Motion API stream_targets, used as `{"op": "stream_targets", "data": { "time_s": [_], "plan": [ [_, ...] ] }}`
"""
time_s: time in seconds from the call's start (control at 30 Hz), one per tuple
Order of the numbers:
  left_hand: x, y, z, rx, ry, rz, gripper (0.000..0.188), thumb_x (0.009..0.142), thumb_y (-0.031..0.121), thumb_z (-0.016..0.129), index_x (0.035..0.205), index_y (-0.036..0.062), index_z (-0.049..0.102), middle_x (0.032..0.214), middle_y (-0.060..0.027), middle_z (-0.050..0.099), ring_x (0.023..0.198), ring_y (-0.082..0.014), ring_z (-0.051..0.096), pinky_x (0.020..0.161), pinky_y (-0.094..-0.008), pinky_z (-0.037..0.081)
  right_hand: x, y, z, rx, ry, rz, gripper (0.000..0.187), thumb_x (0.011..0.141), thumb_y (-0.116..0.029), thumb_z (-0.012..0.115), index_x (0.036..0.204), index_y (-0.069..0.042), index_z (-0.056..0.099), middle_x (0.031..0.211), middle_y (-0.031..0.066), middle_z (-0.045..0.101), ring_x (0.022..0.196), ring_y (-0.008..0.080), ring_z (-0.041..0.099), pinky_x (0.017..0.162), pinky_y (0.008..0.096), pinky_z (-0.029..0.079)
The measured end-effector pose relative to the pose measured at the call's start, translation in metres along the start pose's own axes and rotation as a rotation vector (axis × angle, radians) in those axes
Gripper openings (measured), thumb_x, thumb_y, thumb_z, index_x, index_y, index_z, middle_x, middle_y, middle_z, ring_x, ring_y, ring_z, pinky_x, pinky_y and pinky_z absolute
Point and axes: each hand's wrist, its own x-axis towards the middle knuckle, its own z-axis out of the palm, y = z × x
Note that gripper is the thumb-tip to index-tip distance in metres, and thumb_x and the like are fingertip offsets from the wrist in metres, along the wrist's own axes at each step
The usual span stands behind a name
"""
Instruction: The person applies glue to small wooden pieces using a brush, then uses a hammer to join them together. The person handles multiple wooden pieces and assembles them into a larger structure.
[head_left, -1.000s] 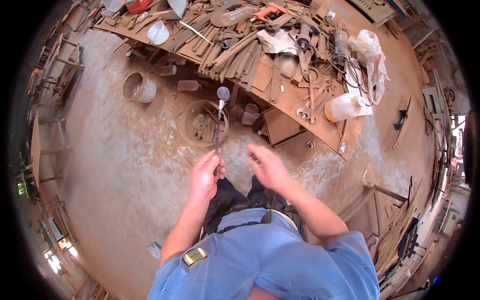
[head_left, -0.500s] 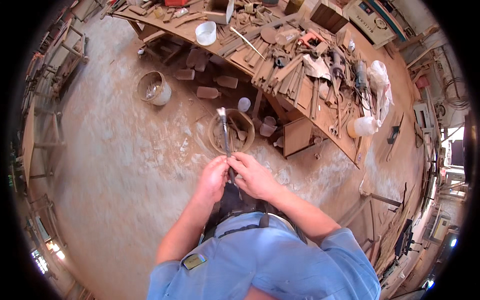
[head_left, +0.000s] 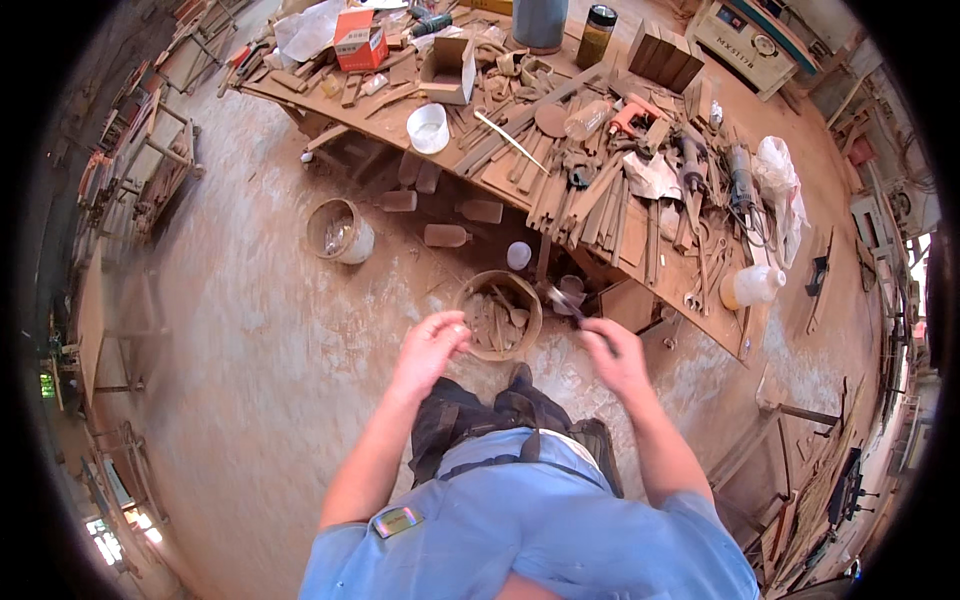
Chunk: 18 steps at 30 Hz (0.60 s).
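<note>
My right hand (head_left: 615,357) grips a slim metal tool (head_left: 566,304) that sticks out up and to the left, toward the workbench edge. My left hand (head_left: 432,349) is held loosely in front of me with curled fingers and nothing seen in it. Between and just beyond both hands stands a round wooden bucket (head_left: 499,314) on the floor with scraps inside. Both forearms come up from my blue shirt at the bottom.
A long cluttered wooden workbench (head_left: 620,250) runs across the top with planks, power tools, a white bowl (head_left: 428,128), cardboard boxes and a white jug (head_left: 752,287). A second bucket (head_left: 341,231) and bottles stand on the dusty floor. Wooden frames line the left side.
The tool passed from my left hand to my right hand after both hands met on it. The hands have now moved apart. The view has shifted, showing more of the bench.
</note>
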Motion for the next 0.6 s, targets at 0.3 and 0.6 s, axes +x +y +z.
{"op": "stream_targets", "data": {
  "time_s": [0.3, 0.6],
  "plan": [
    [0.214, 0.177, -0.088, 0.965, 0.207, 0.773, 0.031, 0.089, 0.02, 0.059, 0.116, 0.004, 0.063, 0.11, -0.0164, 0.066, 0.103, -0.0326, 0.062, 0.088, -0.0392, 0.049, -0.17, 0.167, -0.145, 1.074, 0.871, 0.912, 0.031, 0.095, -0.039, 0.053, 0.086, -0.01, 0.061, 0.068, 0.0045, 0.058, 0.053, 0.0138, 0.053, 0.05, 0.0275, 0.046],
    [0.423, 0.226, -0.083, 1.467, -0.163, 0.864, 0.034, 0.089, 0.015, 0.052, 0.122, 0.0138, 0.06, 0.118, -0.009, 0.062, 0.108, -0.0291, 0.059, 0.089, -0.0408, 0.049, -0.138, -0.035, -0.011, -0.067, 0.917, 1.137, 0.028, 0.098, -0.028, 0.047, 0.079, -0.008, 0.049, 0.062, 0.003, 0.052, 0.047, 0.0107, 0.048, 0.04, 0.0261, 0.039]
  ]
}}
